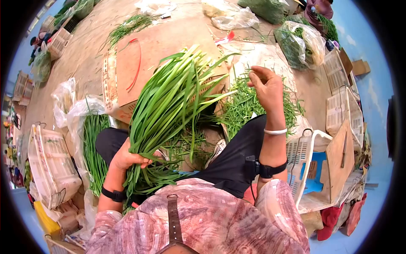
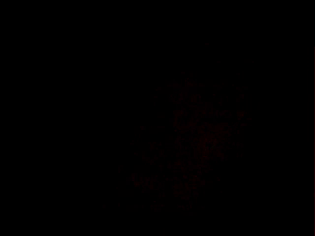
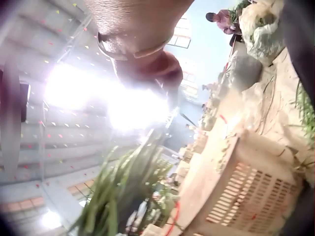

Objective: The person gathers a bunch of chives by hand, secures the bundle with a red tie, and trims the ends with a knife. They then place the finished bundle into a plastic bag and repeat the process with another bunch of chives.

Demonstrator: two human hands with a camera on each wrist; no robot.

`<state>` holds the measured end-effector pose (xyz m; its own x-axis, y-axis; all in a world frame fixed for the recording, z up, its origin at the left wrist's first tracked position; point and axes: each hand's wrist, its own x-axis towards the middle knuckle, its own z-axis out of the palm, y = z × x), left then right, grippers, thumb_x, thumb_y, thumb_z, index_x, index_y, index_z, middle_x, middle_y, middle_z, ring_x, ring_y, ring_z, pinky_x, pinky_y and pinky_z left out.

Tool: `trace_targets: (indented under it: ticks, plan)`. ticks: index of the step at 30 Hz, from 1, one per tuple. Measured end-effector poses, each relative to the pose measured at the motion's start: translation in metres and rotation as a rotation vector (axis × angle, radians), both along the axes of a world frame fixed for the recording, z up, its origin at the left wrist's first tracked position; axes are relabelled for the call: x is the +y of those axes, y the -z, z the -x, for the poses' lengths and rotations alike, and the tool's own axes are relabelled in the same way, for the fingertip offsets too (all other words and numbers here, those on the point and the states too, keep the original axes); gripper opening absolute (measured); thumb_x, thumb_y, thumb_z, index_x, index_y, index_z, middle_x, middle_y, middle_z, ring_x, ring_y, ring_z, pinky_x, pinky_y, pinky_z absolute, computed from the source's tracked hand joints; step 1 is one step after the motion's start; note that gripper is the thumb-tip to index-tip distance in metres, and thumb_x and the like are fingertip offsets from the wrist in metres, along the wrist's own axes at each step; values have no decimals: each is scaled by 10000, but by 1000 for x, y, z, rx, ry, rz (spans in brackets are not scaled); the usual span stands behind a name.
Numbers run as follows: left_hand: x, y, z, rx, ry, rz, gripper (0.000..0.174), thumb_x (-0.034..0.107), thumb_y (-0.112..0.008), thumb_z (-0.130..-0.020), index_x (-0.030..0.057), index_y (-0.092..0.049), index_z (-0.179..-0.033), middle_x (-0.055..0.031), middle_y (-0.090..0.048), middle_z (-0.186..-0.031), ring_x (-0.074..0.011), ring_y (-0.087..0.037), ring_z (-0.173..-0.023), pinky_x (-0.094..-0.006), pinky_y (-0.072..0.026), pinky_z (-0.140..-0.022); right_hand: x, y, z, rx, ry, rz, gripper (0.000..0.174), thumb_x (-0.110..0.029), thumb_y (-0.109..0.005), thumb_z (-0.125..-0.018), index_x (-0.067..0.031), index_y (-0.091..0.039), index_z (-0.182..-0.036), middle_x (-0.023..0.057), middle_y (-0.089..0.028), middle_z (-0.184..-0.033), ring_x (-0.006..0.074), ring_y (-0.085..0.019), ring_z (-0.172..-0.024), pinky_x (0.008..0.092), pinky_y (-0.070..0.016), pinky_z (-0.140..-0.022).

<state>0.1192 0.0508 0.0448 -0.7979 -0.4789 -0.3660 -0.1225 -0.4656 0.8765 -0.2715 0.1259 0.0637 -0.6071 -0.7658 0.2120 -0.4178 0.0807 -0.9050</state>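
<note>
In the head view my left hand [image 1: 132, 157] grips a thick bunch of long green garlic chives [image 1: 165, 101] low on its leafy part. The pale stalk ends fan out up and to the right. My right hand [image 1: 268, 91] is raised to the right of those ends, apart from them, its fingers loosely bent over a heap of loose green leaves [image 1: 241, 108]. The right wrist view shows the right hand [image 3: 165, 71] from below, against bright lights, with the chives [image 3: 125, 191] beneath it. The left wrist view is black.
A board [image 1: 169, 38] lies over a crate [image 1: 111, 84] in front, with a red strip [image 1: 139, 63] on it. More chives [image 1: 95, 144] stand in a plastic bag at left. Crates [image 1: 55, 165] flank both sides. A filled bag [image 1: 296, 46] and another person [image 1: 319, 10] are at back right.
</note>
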Motion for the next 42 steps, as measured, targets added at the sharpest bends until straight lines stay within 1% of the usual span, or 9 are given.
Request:
trace_targets:
  ticks: [2, 4, 10, 18, 20, 21, 26, 32, 42]
  plan:
    - [-3, 4, -2, -28, 71, 35, 447, 43, -692, -592, -91, -564, -999, -155, -635, -758, -164, -569, -528, -248, -444, -394, -4, -18, -20, -146, -102, -2, 315, -135, -653, -798, 47, -598, -1049, 154, -662, -857, 194, -649, -720, 285, -504, -625]
    - [-1, 2, 1, -8, 56, 19, 469, 48, -694, -590, -89, -553, -1016, -155, -632, -762, -163, -569, -530, -244, -442, -391, -14, -21, -28, 382, -91, -25, 296, -103, -661, -759, -15, -619, -1039, 163, -652, -849, 235, -642, -702, 313, -508, -648]
    - [-4, 7, -8, 41, 36, -59, 604, 92, -720, -583, -76, -484, -1114, -182, -629, -809, -158, -573, -541, -226, -434, -382, -31, 11, -29, 755, -446, -69, 199, -79, -673, -737, -83, -654, -935, 94, -616, -798, 209, -617, -710, 332, -496, -661]
    - [-6, 8, -10, 35, 41, -98, 606, 91, -727, -585, -83, -484, -1112, -182, -627, -790, -160, -571, -540, -228, -436, -391, -16, 33, 30, -942, -330, 419, 130, -67, -576, -864, -4, -608, -973, 52, -587, -678, 63, -421, -439, 190, -314, -389]
    - [-1, 1, -6, 57, 14, -76, 472, 57, -703, -608, -79, -542, -1031, -156, -628, -751, -150, -566, -528, -226, -439, -405, -2, 15, 39, -373, -138, -68, 195, -86, -629, -824, 15, -614, -991, 126, -653, -811, 85, -553, -499, 183, -397, -416]
    - [-1, -2, -5, 4, 18, -22, 393, 46, -695, -616, -72, -568, -969, -140, -625, -728, -146, -564, -524, -226, -439, -413, -1, 36, 53, 417, -4, -469, 298, -103, -640, -812, 30, -589, -1073, 166, -662, -893, 131, -630, -589, 225, -466, -475]
    - [4, -17, 12, -146, 42, 299, 219, 21, -634, -639, -18, -628, -855, -76, -617, -677, -110, -569, -538, -224, -442, -451, 2, -33, -38, -513, -317, 77, 398, -129, -652, -817, 82, -529, -1131, 153, -659, -890, 166, -656, -665, 234, -505, -528]
    - [-6, -51, 15, -260, -184, 1081, 543, -69, -568, -653, -13, -515, -1191, -137, -651, -998, -177, -631, -897, -277, -475, -805, -8, -37, -69, -625, -483, 455, 471, -68, -706, -762, 51, -489, -1163, 88, -634, -960, 134, -617, -821, 244, -512, -726]
    - [-21, -27, -1, -146, -209, 805, 617, 62, -673, -747, 3, -423, -1307, -88, -630, -1078, -117, -573, -950, -269, -441, -873, -18, -5, -53, -406, -715, 90, 392, 106, -538, -777, 10, -501, -1156, 63, -610, -1000, 132, -585, -910, 274, -493, -767]
